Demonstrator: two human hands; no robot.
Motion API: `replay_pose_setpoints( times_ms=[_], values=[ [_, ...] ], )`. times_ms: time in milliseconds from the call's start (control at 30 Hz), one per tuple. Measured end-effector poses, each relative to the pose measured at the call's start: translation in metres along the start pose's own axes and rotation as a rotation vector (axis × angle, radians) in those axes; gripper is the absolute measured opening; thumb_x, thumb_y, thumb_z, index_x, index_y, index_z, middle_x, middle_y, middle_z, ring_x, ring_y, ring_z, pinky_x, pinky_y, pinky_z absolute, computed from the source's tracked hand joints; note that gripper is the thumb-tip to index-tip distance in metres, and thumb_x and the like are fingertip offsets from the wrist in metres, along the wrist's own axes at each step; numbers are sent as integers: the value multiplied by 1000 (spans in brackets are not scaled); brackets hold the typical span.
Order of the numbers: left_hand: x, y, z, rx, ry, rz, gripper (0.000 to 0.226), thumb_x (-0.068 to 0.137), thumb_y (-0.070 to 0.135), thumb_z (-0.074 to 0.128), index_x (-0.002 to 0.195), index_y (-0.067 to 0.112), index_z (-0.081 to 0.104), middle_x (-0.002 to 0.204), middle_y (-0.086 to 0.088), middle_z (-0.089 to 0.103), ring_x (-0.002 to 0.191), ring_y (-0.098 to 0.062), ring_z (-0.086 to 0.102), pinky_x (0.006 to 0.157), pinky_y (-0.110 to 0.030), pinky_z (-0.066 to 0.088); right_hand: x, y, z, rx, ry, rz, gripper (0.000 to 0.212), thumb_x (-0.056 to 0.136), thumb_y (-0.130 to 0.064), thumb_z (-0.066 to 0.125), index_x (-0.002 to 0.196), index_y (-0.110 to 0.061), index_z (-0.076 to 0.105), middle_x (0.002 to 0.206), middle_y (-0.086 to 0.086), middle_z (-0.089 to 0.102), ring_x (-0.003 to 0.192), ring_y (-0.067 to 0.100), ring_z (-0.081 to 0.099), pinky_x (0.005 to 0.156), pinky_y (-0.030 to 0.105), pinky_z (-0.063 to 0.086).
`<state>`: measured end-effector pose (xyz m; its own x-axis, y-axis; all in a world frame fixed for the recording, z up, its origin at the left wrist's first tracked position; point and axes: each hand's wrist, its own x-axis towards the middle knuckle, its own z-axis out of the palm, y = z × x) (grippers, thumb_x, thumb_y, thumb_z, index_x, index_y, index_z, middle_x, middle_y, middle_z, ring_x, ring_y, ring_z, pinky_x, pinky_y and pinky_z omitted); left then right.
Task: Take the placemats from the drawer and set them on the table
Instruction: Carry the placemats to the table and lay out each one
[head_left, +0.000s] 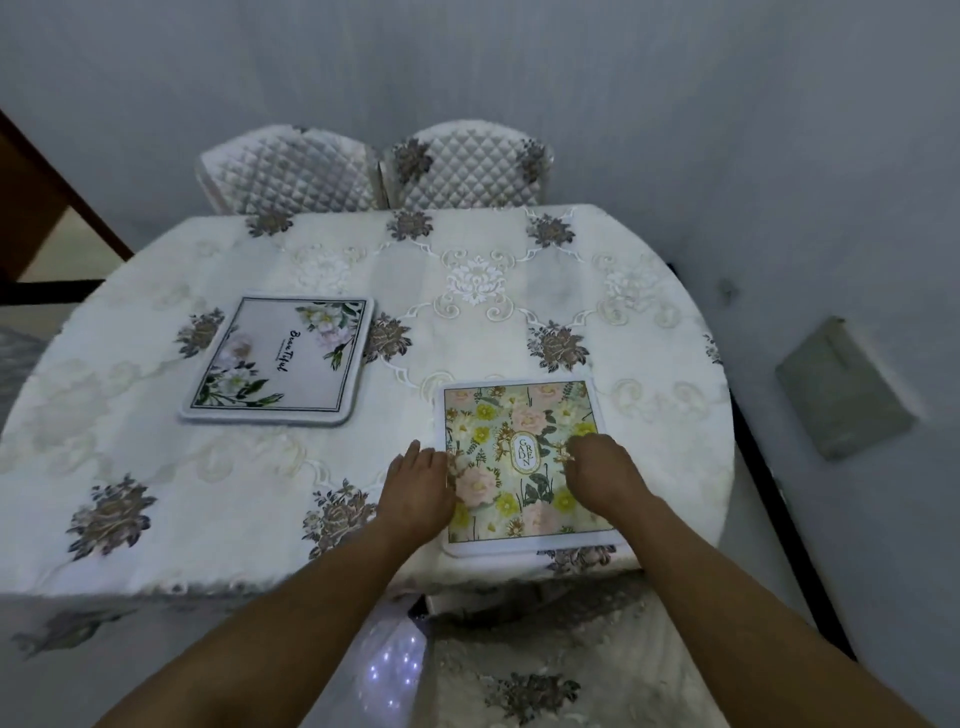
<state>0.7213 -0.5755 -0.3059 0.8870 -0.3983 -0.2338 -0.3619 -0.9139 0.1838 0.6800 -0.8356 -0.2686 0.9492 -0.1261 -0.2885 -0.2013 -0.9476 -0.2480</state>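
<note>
Resting on the near right part of the table (156, 493), a square placemat (524, 467) printed with pink and yellow flowers lay flat, its near edge just short of the table's near edge where the embroidered tablecloth (493, 291) dropped over the side. Both bare hands were on it, palms down. The left hand (421, 493) lay over the mat's left edge, fingers loosely together and pointing away from the person, part of the palm on the cloth beside the mat. The right hand (602, 478) pressed on the mat's right half, right of the oval label at its middle; its fingers looked curled under somewhat, though whether they pinched anything could not be told. Neither hand appeared to be lifting the mat. A second placemat (280, 358), pale with white blossoms in two corners and dark script across its centre, lay flat toward the left side of the table, well apart from the first and turned at a slight angle to it. The cloth itself was cream with grey-brown flower motifs scattered over it. Two chairs (374, 166) with quilted covers stood pushed against the far edge of the table, side by side. Beyond the table's right edge, a greyish flat object (847, 389) lay on the floor near the wall.
</note>
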Motion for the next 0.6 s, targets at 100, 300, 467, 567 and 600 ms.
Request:
replay_pose_setpoints(
  times_ms=[100, 300, 467, 567, 600],
  values=[
    [-21, -8, -20, 46, 59, 26, 24, 79, 22, 60, 100, 9, 59, 97, -12, 63, 93, -34, 59, 76, -40, 45, -16, -18, -23, 20, 75, -28, 22, 90, -18, 52, 109, -10, 61, 106, 14, 62, 99, 33, 59, 74, 33, 45],
    [-67, -18, -40, 69, 169, -22, 19, 73, 20, 64, 89, 11, 60, 84, -8, 59, 73, -29, 55, 58, -34, 36, -50, -46, -33, -12, 132, -171, 16, 91, -21, 49, 99, -10, 57, 97, 11, 59, 92, 30, 57, 66, 33, 40],
    [-121, -19, -60, 68, 212, -145, 25, 82, 26, 56, 103, 12, 58, 100, -9, 59, 88, -30, 54, 66, -34, 36, -80, -71, -24, -20, 92, -332, 20, 91, -24, 51, 103, -9, 56, 97, 10, 57, 95, 30, 57, 64, 31, 34],
    [-160, -21, -61, 48, 200, -246, 38, 86, 31, 52, 119, 14, 53, 115, -11, 55, 103, -31, 52, 78, -37, 42, -92, -91, -18, -13, 58, -405, 20, 91, -27, 51, 99, -11, 57, 96, 9, 57, 90, 28, 58, 65, 32, 42],
    [-173, -22, -59, 42, 184, -274, 41, 86, 32, 51, 123, 14, 52, 119, -11, 54, 107, -32, 51, 82, -38, 42, -96, -99, -16, -7, 43, -428, 20, 91, -27, 51, 100, -11, 58, 96, 9, 58, 89, 28, 58, 66, 32, 44]
  ],
)
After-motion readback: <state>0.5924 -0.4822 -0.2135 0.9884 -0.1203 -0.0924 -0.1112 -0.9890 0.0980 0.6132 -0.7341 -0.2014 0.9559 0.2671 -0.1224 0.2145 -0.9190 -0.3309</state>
